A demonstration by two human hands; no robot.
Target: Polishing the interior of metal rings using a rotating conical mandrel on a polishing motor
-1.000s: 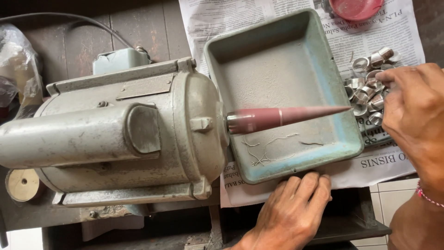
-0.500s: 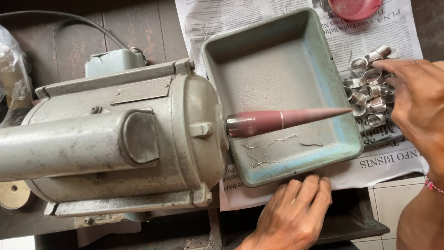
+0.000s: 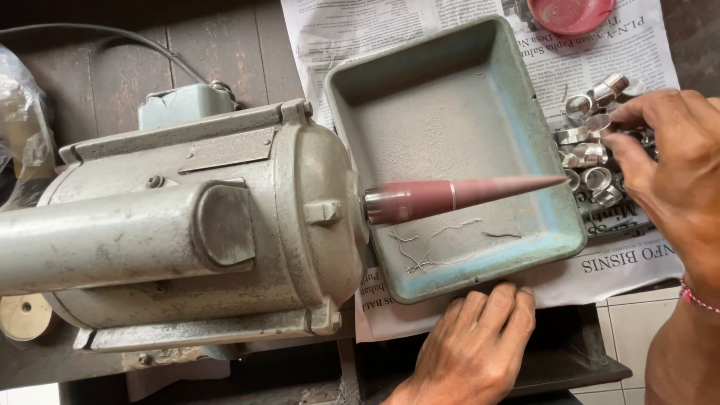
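Observation:
A grey electric motor (image 3: 187,232) lies on a dark wooden bench, with a reddish tapered spindle (image 3: 465,195) sticking out to the right over a blue-green metal tray (image 3: 450,97). My left hand (image 3: 472,349) rests flat on the bench edge just below the tray, holding nothing. At the right, my right hand (image 3: 675,172) reaches with its fingertips into a pile of several shiny metal rings (image 3: 596,150) lying on newspaper. Whether a ring is pinched between those fingers is hidden.
Newspaper (image 3: 622,262) lies under the tray and rings. A red round dish (image 3: 570,13) sits at the top edge. A black cable (image 3: 112,37) runs across the bench, a clear plastic bag (image 3: 22,120) lies at far left, and thin wire scraps (image 3: 427,251) lie in the tray.
My right hand has shifted slightly among the rings. The view has drifted a little; my left hand stays put.

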